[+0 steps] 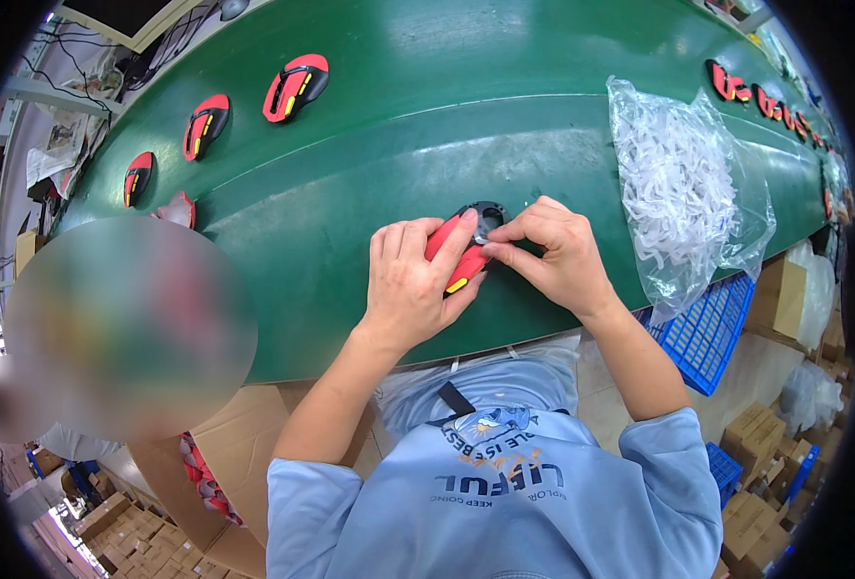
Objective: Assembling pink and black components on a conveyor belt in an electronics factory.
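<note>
My left hand (406,275) is closed around a red-and-black computer mouse shell (466,267) with a yellow side strip, holding it at the front of the green bench. Its dark inside shows at the far end. At that end the thumb and forefinger of my right hand (555,249) pinch a small pale plastic piece (482,239), mostly hidden by the fingertips. To the right lies a clear plastic bag (673,179) full of white curved plastic strips.
Several similar mouse shells (295,89) lie at the far left of the green bench (369,164), and more (770,101) line the far right. A blue crate (702,333) stands below the right edge. An open carton (239,439) with red parts sits below left.
</note>
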### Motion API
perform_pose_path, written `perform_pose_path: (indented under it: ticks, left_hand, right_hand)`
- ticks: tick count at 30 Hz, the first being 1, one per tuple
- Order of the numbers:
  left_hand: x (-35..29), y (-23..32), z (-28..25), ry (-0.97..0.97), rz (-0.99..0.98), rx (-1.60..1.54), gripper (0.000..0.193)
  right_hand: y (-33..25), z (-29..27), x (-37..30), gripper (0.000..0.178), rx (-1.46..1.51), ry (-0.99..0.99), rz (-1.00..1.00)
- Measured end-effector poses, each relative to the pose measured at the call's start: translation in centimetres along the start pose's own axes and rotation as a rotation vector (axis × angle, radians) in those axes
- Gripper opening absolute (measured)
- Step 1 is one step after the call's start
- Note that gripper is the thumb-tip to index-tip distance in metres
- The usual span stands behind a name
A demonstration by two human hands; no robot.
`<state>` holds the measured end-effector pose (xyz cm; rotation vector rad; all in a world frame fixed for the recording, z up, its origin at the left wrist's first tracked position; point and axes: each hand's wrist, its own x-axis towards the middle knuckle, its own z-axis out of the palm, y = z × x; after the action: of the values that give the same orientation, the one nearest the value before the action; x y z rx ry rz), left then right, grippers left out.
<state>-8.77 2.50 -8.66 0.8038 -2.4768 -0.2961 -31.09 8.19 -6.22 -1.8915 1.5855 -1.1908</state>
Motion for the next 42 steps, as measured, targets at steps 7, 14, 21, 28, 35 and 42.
perform_pose_path:
  ticks: [7,14,21,28,35,42]
  left_hand:
    - [0.0,-0.2,-0.2,-0.052,0.034,0.016,0.081]
    - [-0.2,-0.1,0.4,-0.023,0.0,-0.063,0.089]
    - [0.2,0.3,-0.2,-0.059,0.029,0.004,0.08]
    - [0.7,-0.2,-0.2,-0.044,0.041,-0.044,0.074]
    - [1.1,-0.1,-0.7,-0.088,0.076,-0.012,0.08]
    - [-2.2,-5.8,-8.2,0.132,-0.346,0.314,0.074]
  right_hand:
    - [0.1,-0.9,1.4,0.01,0.004,-0.083,0.058]
    - [0.1,-2.1,2.9,0.014,-0.228,-0.208,-0.234]
    - [0.4,-1.9,1.7,0.011,-0.122,-0.274,-0.144]
    - [-2.2,-2.7,-0.3,0.032,-0.394,-0.334,-0.147]
    - [-1.3,-3.0,-0.9,0.059,-0.303,-0.449,-0.128]
    - [0.5,-4.0,-4.5,0.074,0.04,-0.139,0.339]
